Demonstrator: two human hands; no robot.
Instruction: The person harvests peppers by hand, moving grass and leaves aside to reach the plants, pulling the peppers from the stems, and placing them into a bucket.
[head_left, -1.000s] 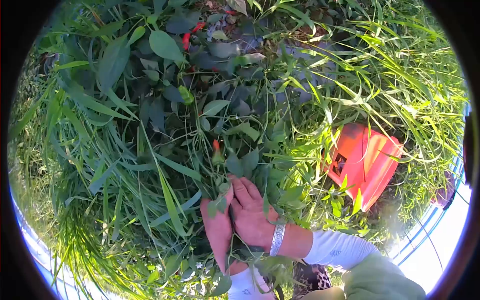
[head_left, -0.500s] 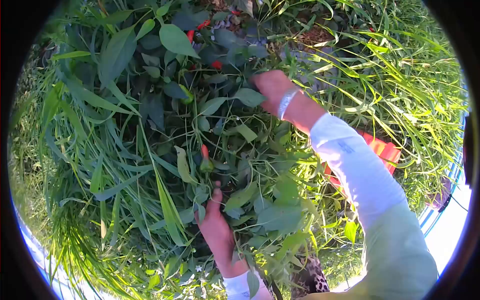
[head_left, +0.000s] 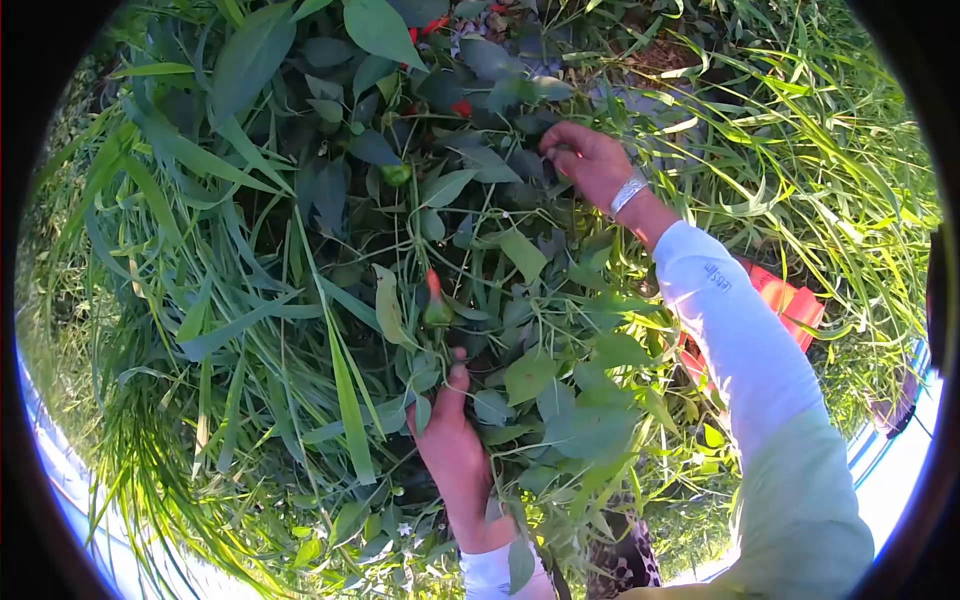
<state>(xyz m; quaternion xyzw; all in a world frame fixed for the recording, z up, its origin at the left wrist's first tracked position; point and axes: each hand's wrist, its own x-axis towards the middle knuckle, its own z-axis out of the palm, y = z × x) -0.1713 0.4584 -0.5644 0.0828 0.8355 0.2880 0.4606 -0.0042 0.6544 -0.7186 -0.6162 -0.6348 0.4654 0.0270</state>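
A pepper point(head_left: 436, 303), red at the tip and green at its base, stands among leaves just above my left hand. My left hand point(head_left: 450, 440) reaches into the pepper plant point(head_left: 528, 376) from below, its thumb stretched upward beside the stems. Leaves cover most of its fingers, so its grip cannot be made out. Farther up and to the right, my right hand point(head_left: 592, 168) has its fingers curled together at the dark foliage. Whatever lies between those fingertips is hidden. A green pepper point(head_left: 397, 175) hangs left of this hand, and a red pepper point(head_left: 461, 108) shows between shaded leaves.
Beneath my right forearm, a red plastic container point(head_left: 785, 300) sits partly covered by grass. Long grass blades point(head_left: 240, 350) crowd the left side, with more tall grass point(head_left: 800, 170) at the right. Patterned fabric point(head_left: 625, 550) shows at the bottom. More red peppers point(head_left: 432, 25) are near the top.
My right hand has shifted right, and its curled fingers now show more clearly. The plants and my left hand sit slightly farther right in view; the left hand keeps its place below the red-green pepper.
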